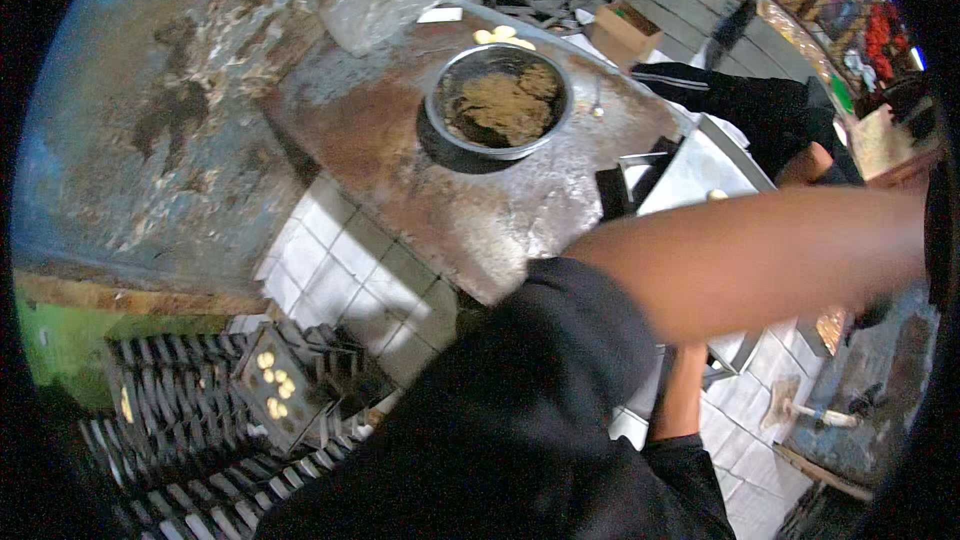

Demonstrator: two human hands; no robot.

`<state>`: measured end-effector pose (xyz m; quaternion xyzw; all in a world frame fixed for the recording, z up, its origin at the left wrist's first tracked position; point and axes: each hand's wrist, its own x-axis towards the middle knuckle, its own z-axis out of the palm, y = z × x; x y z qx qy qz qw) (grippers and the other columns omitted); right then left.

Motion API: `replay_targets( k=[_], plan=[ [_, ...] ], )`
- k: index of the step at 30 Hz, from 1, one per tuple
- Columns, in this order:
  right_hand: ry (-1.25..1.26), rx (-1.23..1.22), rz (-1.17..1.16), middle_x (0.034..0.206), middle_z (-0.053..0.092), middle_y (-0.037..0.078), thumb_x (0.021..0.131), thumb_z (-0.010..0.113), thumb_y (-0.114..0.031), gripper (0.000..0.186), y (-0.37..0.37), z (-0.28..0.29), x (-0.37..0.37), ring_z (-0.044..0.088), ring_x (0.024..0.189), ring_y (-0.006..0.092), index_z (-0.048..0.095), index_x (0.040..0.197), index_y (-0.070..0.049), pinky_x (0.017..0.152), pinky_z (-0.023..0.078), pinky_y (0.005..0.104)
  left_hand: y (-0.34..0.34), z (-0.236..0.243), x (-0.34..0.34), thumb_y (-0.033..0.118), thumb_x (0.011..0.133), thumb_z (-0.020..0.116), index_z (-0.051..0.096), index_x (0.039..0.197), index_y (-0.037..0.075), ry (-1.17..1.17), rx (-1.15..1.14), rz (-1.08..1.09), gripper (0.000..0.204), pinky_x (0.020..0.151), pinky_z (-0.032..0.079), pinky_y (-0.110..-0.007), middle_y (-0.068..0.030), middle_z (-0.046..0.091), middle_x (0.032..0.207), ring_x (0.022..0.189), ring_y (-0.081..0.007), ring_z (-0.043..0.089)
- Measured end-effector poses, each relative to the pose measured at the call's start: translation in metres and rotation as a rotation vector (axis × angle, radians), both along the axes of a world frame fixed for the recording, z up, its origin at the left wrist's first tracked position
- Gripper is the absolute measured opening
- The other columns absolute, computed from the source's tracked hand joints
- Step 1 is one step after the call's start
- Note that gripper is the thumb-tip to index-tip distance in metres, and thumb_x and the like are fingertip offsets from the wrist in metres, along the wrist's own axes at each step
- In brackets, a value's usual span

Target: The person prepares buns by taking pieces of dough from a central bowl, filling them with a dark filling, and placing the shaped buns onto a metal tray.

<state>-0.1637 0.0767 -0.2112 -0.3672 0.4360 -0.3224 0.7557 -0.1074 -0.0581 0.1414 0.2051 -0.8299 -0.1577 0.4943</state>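
Observation:
My left arm in a black sleeve [500,380] crosses the lower middle. Its bare forearm [760,260] reaches to the right edge, where my left hand is lost from view. Below it, my right forearm [683,395] comes up from another black sleeve, and its hand is mostly hidden behind the left forearm. A light metal tray [700,170] lies partly under the left forearm, with a small pale lump [717,195] on it. My right hand is close to the tray's near edge; whether it touches the tray is hidden.
A metal bowl [500,152] of brown crumbly filling stands on a worn table [370,130], with pale dough pieces [503,35] beyond. Stacked dark trays [180,390] fill the lower left. A person in black striped trousers [720,90] sits at upper right near a cardboard box [625,35].

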Motion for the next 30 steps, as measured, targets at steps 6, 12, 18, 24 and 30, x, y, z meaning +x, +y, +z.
replay_targets(
  k=[6,12,18,24,30],
  plan=[
    [0.191,-0.5,-0.161,0.082,0.052,-0.006,0.111,0.051,-0.035,0.032,-0.032,0.081,0.082,0.044,0.073,0.0035,0.061,0.115,-0.006,0.063,0.036,0.0214,0.062,-0.217,0.196,0.022,0.09,0.079,0.068,0.097,-0.002,0.519,0.568,0.212,0.027,0.079,0.054,-0.036,-0.0142,0.069,0.105,0.098,-0.0193,0.066],
    [0.487,-0.742,-0.133,0.077,0.063,0.007,0.109,0.05,-0.022,0.027,-0.028,0.059,0.219,0.056,0.068,0.0131,0.065,0.106,0.0,0.063,0.048,0.0316,0.148,-0.302,0.282,0.015,0.09,0.08,0.067,0.118,-0.002,0.777,1.075,0.517,0.036,0.091,0.053,-0.029,-0.0064,0.07,0.109,0.103,-0.0128,0.064],
    [0.224,-0.499,0.162,0.081,0.061,-0.003,0.109,0.055,-0.033,0.034,-0.046,-0.014,0.349,0.055,0.075,0.0067,0.064,0.099,-0.003,0.065,0.045,0.0263,0.169,-0.371,0.416,0.015,0.098,0.069,0.065,0.126,-0.003,1.532,1.309,0.288,0.033,0.105,0.049,-0.035,-0.009,0.071,0.123,0.116,-0.0207,0.066],
    [1.043,-1.112,0.257,0.117,0.07,0.013,0.096,0.068,-0.032,0.035,-0.126,-0.064,0.414,0.063,0.112,0.0315,0.069,0.122,-0.008,0.093,0.048,0.0445,0.195,-0.381,0.517,0.025,0.094,0.076,0.056,0.133,-0.005,1.793,1.303,0.386,0.052,0.116,0.043,-0.042,-0.0144,0.064,0.135,0.13,-0.0266,0.058],
    [1.151,-1.76,0.35,0.108,0.066,0.004,0.086,0.073,-0.019,0.038,-0.157,-0.102,0.425,0.059,0.115,0.0224,0.072,0.124,-0.017,0.114,0.032,0.0527,0.212,-0.405,0.557,0.023,0.095,0.074,0.058,0.128,0.002,1.849,1.332,0.401,0.042,0.113,0.045,-0.045,-0.0114,0.065,0.132,0.125,-0.026,0.06]
  ],
)
